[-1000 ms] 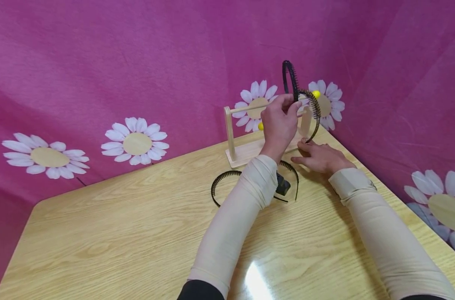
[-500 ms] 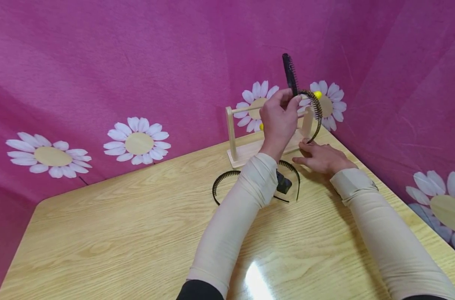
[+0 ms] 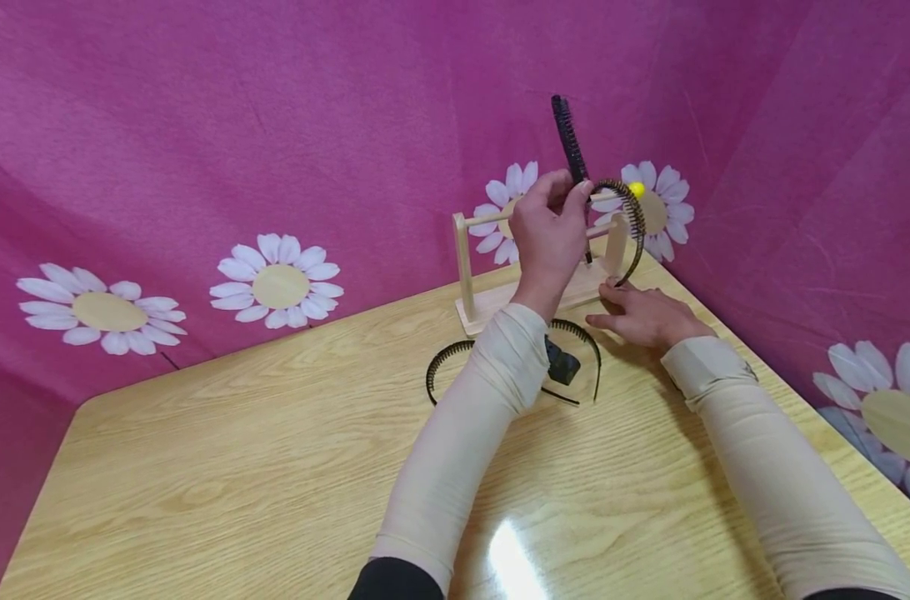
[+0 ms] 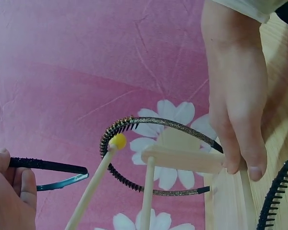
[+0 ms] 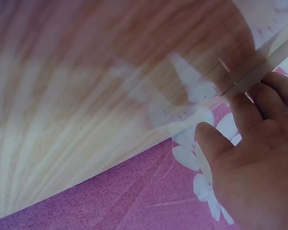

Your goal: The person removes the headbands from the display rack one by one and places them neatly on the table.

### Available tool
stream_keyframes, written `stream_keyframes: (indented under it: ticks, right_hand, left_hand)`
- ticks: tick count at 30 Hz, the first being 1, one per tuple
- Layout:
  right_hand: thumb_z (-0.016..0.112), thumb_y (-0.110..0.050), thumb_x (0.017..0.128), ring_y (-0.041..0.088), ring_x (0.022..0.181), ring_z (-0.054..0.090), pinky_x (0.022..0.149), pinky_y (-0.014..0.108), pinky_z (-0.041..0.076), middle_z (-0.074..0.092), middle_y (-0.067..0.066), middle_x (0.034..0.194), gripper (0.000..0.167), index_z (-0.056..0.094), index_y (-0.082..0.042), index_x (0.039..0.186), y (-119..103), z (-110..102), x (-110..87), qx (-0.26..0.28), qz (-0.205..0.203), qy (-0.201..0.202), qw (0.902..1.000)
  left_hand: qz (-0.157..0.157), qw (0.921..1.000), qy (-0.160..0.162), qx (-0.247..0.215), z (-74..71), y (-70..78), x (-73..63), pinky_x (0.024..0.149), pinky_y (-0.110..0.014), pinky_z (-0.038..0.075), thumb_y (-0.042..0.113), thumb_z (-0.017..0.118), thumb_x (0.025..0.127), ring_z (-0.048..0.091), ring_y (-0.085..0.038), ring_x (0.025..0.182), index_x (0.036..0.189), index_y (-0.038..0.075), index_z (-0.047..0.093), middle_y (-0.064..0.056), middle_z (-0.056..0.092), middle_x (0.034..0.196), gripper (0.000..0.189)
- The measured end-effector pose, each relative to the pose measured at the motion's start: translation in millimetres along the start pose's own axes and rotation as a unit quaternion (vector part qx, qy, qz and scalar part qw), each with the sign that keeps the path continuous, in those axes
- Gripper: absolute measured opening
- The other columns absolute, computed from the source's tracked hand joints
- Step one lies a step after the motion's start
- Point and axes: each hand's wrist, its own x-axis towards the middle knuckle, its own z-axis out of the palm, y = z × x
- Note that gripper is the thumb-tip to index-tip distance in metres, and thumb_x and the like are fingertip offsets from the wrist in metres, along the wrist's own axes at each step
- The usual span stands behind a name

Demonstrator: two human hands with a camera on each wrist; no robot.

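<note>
Pinching black toothed headband in left hand, near upper rod of wooden rack, well above tabletop. Touching rack's base with right hand, fingers released, loosely extended. Noting brown-flecked headband over same rod, by yellow end knob.

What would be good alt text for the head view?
A person's left hand holds a black headband at a wooden stand where another headband hangs, while the right hand touches the stand's base. More headbands lie on the table.
</note>
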Motion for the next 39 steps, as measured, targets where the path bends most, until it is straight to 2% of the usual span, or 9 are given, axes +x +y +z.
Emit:
stream_keyframes:
  ticks: [6,8,11,13,18,23,27,33,39]
  right_hand:
    - [0.044,-0.07,0.096,0.047,0.097,0.06,0.068,0.056,0.05,0.049,0.012,0.135,0.057,0.051,-0.019,0.119,0,-1,0.4,-0.001,-0.001,0.006,1.0]
    - [0.044,-0.071,0.095,0.046,0.097,0.06,0.067,0.056,0.05,0.05,0.013,0.134,0.058,0.05,-0.019,0.119,0,-1,0.3,-0.001,0.0,0.001,1.0]
    - [0.044,-0.072,0.095,0.05,0.103,0.058,0.073,0.059,0.05,0.047,0.013,0.14,0.062,0.05,-0.019,0.128,0,0,0.3,-0.002,-0.003,-0.003,1.0]
    - [0.044,-0.071,0.095,0.052,0.107,0.057,0.075,0.061,0.05,0.045,0.012,0.143,0.064,0.049,-0.019,0.131,-1,0,0.4,-0.003,-0.005,-0.003,1.0]
    - [0.044,-0.072,0.095,0.055,0.112,0.056,0.075,0.063,0.051,0.045,0.016,0.147,0.07,0.047,-0.018,0.14,-1,-1,0.4,-0.008,-0.006,-0.005,0.9999]
    - [0.045,-0.071,0.095,0.058,0.118,0.051,0.08,0.066,0.049,0.04,0.023,0.152,0.079,0.04,-0.016,0.152,0,-1,-0.7,-0.007,-0.003,-0.014,0.9999]
    - [0.048,-0.07,0.094,0.058,0.119,0.05,0.081,0.066,0.049,0.041,0.022,0.152,0.078,0.04,-0.017,0.151,1,0,-0.7,-0.006,-0.002,-0.012,0.9999]
    - [0.05,-0.07,0.093,0.06,0.117,0.05,0.079,0.067,0.049,0.042,0.021,0.151,0.077,0.042,-0.017,0.149,3,0,-0.2,-0.01,-0.009,-0.006,0.9999]
    - [0.054,-0.066,0.094,0.058,0.111,0.054,0.076,0.065,0.049,0.046,0.016,0.145,0.063,0.048,-0.018,0.134,3,1,0.4,-0.007,-0.013,0.003,0.9999]
  left_hand:
    - [-0.042,0.9979,0.018,-0.045,-6.7,-0.5,2.4,0.064,-0.016,0.051,0.007,0.072,0.094,0.062,-0.003,0.071,0.101,-0.001,0.074,-0.006,0.074,0.086,0.011]
    - [-0.06,0.9963,0.019,-0.059,-10.0,-0.8,2.4,0.063,-0.017,0.051,0.008,0.072,0.094,0.061,-0.004,0.071,0.1,0.0,0.075,-0.004,0.073,0.085,0.011]
    - [-0.1,0.9897,0.017,-0.101,-15.0,-0.9,2.3,0.066,-0.019,0.053,0.007,0.071,0.095,0.061,-0.004,0.073,0.101,0.001,0.076,-0.003,0.072,0.085,0.011]
    - [-0.136,0.979,0.022,-0.15,-18.3,-0.7,2.5,0.068,-0.02,0.055,0.006,0.071,0.095,0.062,-0.006,0.074,0.104,0.0,0.077,-0.005,0.073,0.086,0.013]
    - [-0.207,0.9441,0.033,-0.255,-26.5,3.2,3.4,0.077,-0.025,0.059,0.001,0.07,0.093,0.065,-0.01,0.074,0.113,-0.003,0.075,-0.01,0.074,0.093,0.02]
    - [-0.239,0.9261,0.038,-0.289,-33.5,6.4,4.5,0.076,-0.028,0.06,-0.004,0.071,0.091,0.065,-0.011,0.07,0.114,-0.007,0.073,-0.01,0.074,0.09,0.023]
    - [-0.254,0.9141,0.034,-0.314,-40.4,5.9,3.8,0.076,-0.031,0.061,-0.008,0.069,0.091,0.068,-0.012,0.075,0.116,-0.009,0.07,-0.013,0.073,0.091,0.026]
    - [-0.245,0.9158,0.009,-0.318,-51.7,4.5,0.4,0.078,-0.035,0.061,-0.01,0.067,0.092,0.069,-0.015,0.077,0.118,-0.013,0.068,-0.015,0.072,0.091,0.026]
    - [-0.232,0.922,-0.015,-0.31,-63.6,3.3,-2.0,0.079,-0.035,0.06,-0.01,0.063,0.094,0.068,-0.014,0.077,0.119,-0.017,0.065,-0.014,0.07,0.09,0.026]
